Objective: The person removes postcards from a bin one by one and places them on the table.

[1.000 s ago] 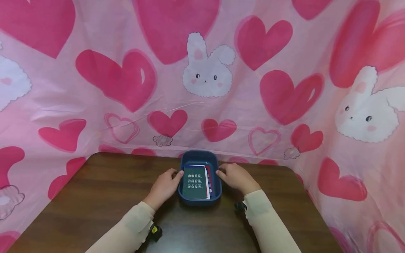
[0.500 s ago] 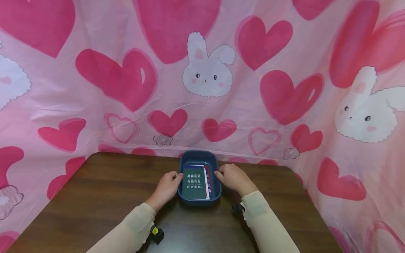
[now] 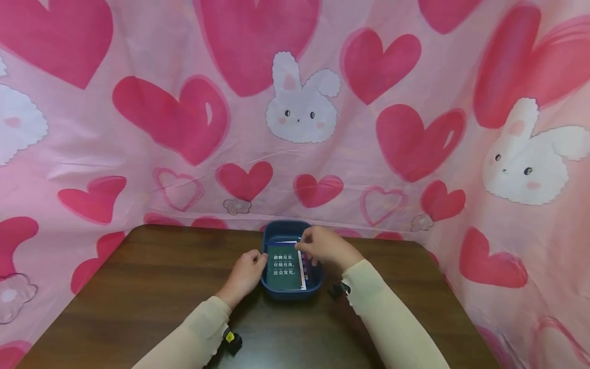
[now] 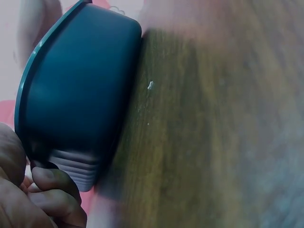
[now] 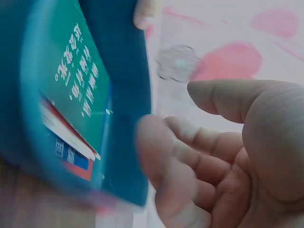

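Note:
A dark blue plastic bin (image 3: 291, 295) stands at the far side of the table, and the left wrist view shows its outer wall (image 4: 85, 76). Inside lies a stack topped by a green card (image 3: 282, 281) printed with white Chinese characters. White, red and blue edges (image 5: 71, 156) stick out beneath it. My left hand (image 3: 246, 272) pinches the bin's left rim, fingers curled round it. My right hand (image 3: 329, 247) is over the bin's right side near the stack. In the right wrist view its thumb and fingers are apart, holding nothing.
The bin stands on a brown wooden table (image 3: 152, 287), close to its back edge. Behind and at both sides hangs a pink cloth (image 3: 304, 154) with hearts and rabbits. A small black device (image 3: 232, 342) is strapped at each wrist.
My right hand has let go of the bin's right rim and moved left, over the bin. My left hand has stayed on the left rim. The bin has barely moved.

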